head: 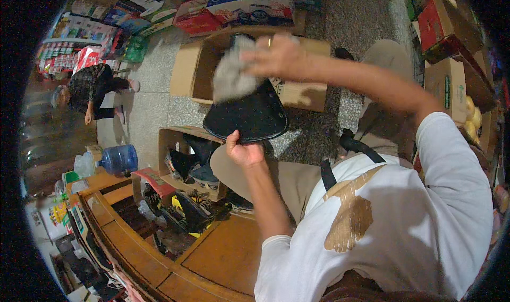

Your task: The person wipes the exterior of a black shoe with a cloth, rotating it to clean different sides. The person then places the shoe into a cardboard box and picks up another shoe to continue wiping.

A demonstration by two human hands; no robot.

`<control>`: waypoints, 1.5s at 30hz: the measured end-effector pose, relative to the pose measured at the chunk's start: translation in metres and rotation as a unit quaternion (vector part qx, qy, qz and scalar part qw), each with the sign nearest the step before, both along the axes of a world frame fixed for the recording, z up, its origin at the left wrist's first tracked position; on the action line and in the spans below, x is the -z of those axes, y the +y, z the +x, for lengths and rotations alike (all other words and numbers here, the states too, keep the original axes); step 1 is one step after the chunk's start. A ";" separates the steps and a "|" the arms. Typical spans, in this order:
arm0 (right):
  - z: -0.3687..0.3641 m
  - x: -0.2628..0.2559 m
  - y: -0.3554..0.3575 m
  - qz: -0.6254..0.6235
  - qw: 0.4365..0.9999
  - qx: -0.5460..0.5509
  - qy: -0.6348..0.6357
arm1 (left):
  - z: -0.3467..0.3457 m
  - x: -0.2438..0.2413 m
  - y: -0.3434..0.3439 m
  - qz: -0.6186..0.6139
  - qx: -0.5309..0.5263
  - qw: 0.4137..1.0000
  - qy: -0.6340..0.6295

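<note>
My left hand (245,152) holds a black flared item (247,116) by its lower rim, thumb over the edge. It has a thin edging and small round marks near its right side; its exact kind cannot be told. My right hand (279,57), with a ring on one finger, grips a crumpled light grey cloth (236,73), blurred by motion, over the upper left part of the black item. Behind both is an open cardboard box (185,69). The cloth and right hand hide the item's top.
Shoes (185,162) fill a cardboard box (165,142) beside my knee; more lie in an opening of a wooden cabinet (223,258). A blue water jug (119,159) lies left. Another person (89,87) bends at the far left. Cartons (450,79) stand at right.
</note>
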State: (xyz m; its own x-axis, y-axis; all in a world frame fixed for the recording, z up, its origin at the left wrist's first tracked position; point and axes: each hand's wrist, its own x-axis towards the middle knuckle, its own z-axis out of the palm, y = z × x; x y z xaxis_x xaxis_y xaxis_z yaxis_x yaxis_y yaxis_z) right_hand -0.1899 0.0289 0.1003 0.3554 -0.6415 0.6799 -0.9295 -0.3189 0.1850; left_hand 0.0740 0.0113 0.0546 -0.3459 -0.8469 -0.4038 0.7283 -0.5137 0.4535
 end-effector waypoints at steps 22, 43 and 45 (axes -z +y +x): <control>-0.048 -0.015 0.005 -0.017 0.922 0.161 -0.353 | 0.014 -0.001 -0.008 0.114 0.001 0.988 0.106; 0.005 0.033 0.128 0.290 0.820 -0.015 -0.492 | 0.008 0.007 -0.019 0.102 0.022 0.987 0.126; 0.000 0.018 0.119 0.249 0.769 0.034 -0.588 | 0.003 0.010 -0.022 0.109 -0.028 0.991 0.066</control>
State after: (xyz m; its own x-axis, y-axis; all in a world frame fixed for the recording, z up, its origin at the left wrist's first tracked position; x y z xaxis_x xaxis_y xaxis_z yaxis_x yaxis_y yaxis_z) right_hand -0.1898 0.1482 0.0827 -0.3644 -0.9158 0.1692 -0.3777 -0.0207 -0.9257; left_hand 0.0775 -0.0106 0.0448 -0.3630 -0.7640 -0.5334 0.8041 -0.5461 0.2349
